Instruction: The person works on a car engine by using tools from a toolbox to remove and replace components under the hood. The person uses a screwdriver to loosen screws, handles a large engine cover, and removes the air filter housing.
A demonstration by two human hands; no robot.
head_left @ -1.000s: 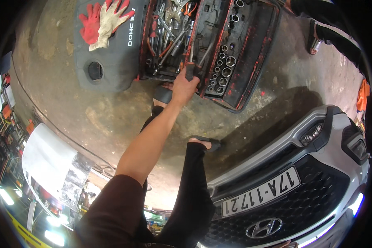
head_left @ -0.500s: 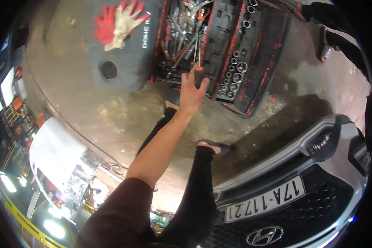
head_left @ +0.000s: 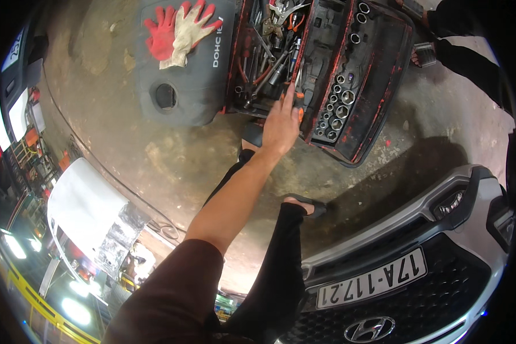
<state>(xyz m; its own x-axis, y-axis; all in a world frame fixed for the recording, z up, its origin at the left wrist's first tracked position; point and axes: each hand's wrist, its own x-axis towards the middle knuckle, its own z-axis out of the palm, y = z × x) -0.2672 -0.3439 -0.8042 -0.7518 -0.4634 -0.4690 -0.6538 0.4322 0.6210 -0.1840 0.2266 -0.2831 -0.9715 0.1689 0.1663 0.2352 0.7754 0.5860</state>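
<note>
My left hand point(head_left: 281, 129) reaches into the middle of an open toolbox point(head_left: 355, 157), back of the hand up. Its index finger is stretched out and the other fingers are partly bent; it appears to grip nothing. Right beside the fingers lies a screwdriver point(head_left: 298, 101) with a black and orange handle, in the tray next to the divider. Left of the divider, a compartment holds a jumble of wrenches point(head_left: 268, 74), pliers point(head_left: 295, 23) and other metal tools. Several sockets point(head_left: 343, 109) sit in rows in the right tray. My right hand is out of view.
A grey plastic engine cover point(head_left: 198, 106) lies left of the toolbox, with red-and-cream work gloves point(head_left: 186, 34) on it. A car's front bumper point(head_left: 395, 241) stands at the lower right. Another person's foot point(head_left: 423, 55) is beyond the toolbox. A hose point(head_left: 92, 160) runs along the floor.
The screwdriver was in my left hand; now it lies in the tray beside my fingers. My index finger has straightened. The whole view has shifted slightly.
</note>
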